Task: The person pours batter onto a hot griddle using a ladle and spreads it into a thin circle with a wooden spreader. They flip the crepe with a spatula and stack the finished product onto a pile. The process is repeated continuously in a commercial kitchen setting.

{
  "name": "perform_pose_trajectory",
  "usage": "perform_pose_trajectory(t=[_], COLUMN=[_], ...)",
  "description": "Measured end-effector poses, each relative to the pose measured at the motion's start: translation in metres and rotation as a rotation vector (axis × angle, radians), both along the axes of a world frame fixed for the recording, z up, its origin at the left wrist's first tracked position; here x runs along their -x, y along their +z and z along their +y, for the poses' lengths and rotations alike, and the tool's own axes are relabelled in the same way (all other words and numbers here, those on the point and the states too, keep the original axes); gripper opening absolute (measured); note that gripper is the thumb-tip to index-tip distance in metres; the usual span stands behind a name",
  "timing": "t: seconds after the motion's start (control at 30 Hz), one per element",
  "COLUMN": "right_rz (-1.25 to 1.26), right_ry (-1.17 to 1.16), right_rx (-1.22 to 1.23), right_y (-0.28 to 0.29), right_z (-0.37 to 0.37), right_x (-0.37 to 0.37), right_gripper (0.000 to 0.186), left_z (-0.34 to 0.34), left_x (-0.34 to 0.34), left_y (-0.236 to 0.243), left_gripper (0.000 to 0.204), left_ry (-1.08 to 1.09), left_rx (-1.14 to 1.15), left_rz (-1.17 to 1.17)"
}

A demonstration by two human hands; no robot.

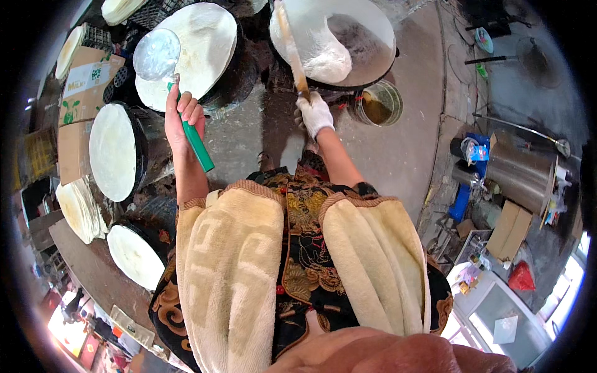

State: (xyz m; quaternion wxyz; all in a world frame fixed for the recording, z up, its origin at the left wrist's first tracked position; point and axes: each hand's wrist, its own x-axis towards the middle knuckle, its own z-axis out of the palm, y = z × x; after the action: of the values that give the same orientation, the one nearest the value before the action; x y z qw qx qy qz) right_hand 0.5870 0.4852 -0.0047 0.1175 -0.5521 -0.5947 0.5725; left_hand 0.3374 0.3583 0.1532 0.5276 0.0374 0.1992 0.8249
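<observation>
My bare left hand (185,115) is wrapped round the green handle of a ladle (157,55). The ladle's round, white-smeared bowl hangs over a griddle covered by a pale flat sheet (208,40). My right hand (315,115), in a white glove, grips the near end of a long wooden scraper (291,53). Its blade reaches over a second round griddle (373,34) at the far middle, and its far end runs out near the top edge. Thick white batter (328,61) lies heaped on that griddle, beside a bare dark patch.
A bucket (390,99) with brownish liquid stands close to the right griddle. On the left are more round griddles (113,152) with pale sheets, a stack of thin sheets (81,208) and cardboard boxes (76,146). A metal drum (519,174) stands at the right.
</observation>
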Motion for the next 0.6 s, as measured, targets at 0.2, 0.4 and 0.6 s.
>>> perform_pose_trajectory(t=[0.2, 0.4, 0.6], right_rz=[-0.543, -0.435, -0.430], right_ry=[-0.042, -0.078, 0.065], right_rx=[-0.263, -0.352, -0.415], right_y=[0.032, 0.042, 0.066], right_z=[-0.008, 0.036, 0.028], right_x=[-0.064, -0.098, -0.034], right_gripper=[0.037, 0.041, 0.044], left_z=[-0.026, -0.041, -0.020], left_x=[0.004, 0.007, -0.019], left_y=[0.008, 0.008, 0.025], left_gripper=[0.015, 0.018, 0.037], left_ry=[0.054, -0.028, -0.189], left_rx=[0.127, 0.047, 0.078], left_rz=[0.053, 0.087, 0.186])
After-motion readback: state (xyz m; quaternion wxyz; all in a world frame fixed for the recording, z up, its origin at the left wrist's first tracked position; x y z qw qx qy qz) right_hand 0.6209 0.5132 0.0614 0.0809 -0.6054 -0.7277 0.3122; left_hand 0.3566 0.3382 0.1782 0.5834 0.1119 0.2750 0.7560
